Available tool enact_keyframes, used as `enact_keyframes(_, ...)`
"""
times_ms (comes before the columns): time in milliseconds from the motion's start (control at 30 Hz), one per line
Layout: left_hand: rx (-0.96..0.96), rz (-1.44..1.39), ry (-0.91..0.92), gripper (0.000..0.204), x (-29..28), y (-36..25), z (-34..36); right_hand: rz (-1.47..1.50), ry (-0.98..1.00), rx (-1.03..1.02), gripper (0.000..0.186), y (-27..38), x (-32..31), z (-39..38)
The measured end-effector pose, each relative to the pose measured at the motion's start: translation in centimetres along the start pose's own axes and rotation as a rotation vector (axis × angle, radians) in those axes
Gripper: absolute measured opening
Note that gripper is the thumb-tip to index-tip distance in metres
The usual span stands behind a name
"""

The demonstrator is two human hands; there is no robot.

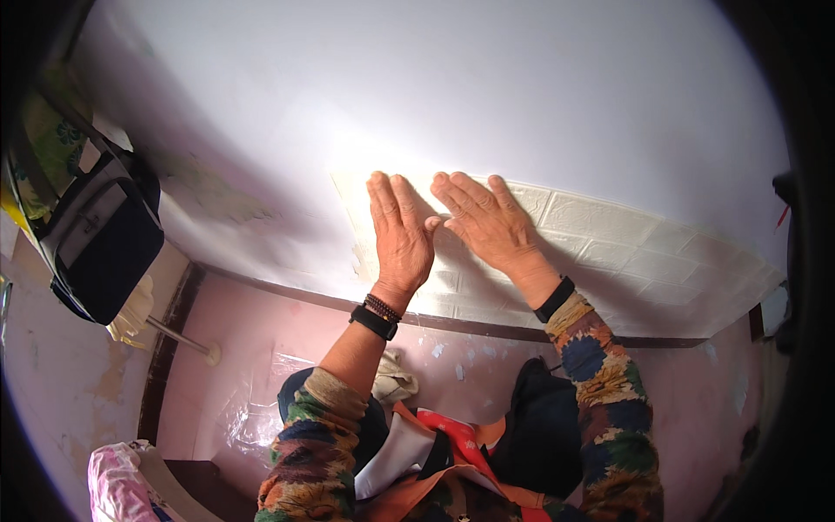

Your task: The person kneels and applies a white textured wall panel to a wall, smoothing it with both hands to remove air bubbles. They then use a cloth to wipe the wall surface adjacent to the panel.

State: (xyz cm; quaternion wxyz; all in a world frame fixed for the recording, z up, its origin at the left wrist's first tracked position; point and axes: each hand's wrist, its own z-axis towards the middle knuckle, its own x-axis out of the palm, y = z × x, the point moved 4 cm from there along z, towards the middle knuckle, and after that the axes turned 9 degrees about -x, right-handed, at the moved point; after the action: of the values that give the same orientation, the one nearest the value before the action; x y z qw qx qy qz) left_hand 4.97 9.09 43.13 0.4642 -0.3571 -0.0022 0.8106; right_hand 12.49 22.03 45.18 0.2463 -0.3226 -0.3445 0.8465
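Note:
A white brick-pattern wall panel [626, 252] covers the lower part of the pale wall [487, 78]. My left hand [402, 235] lies flat against the panel near its left end, fingers stretched upward. Beside it, my right hand [487, 217] also presses flat on the panel, close to its top edge, with the fingers pointing up and left. The two thumbs nearly meet. Neither hand holds anything. Both wrists carry black bands, and the left one has a beaded bracelet [381, 307] too.
A dark bag [109, 235] hangs at the left. Clear plastic film [252, 409] and a beige cloth [394, 378] lie on the pink floor [235, 326]. Dark skirting [287, 291] runs along the wall's foot. Peeling paint [209, 187] marks the wall at left. Pink-white plastic [117, 483] is at lower left.

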Motion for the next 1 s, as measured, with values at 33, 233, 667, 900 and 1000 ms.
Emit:
enact_keyframes(33, -0.061, -0.100, -0.022, 0.076, -0.2, -0.1, 0.2, 0.000, -0.007, 0.008, 0.077, -0.1, -0.3, 0.4)
enact_keyframes(233, -0.117, -0.105, -0.070, 0.074, -2.6, -0.5, 2.0, 0.018, -0.066, 0.052, 0.077, -0.1, -1.5, 2.1)
enact_keyframes(667, -0.227, -0.069, -0.188, 0.069, -4.5, -1.9, 3.0, 0.036, -0.155, 0.084, 0.069, 0.1, -2.5, 4.0)
enact_keyframes(900, -0.235, -0.152, -0.147, 0.059, -4.6, -2.8, 2.9, 0.056, -0.240, 0.145, 0.065, -0.3, -2.9, 5.6)
enact_keyframes(1000, -0.184, -0.180, -0.129, 0.060, -4.1, -2.2, 2.5, 0.031, -0.183, 0.072, 0.067, -0.2, -2.1, 5.0)
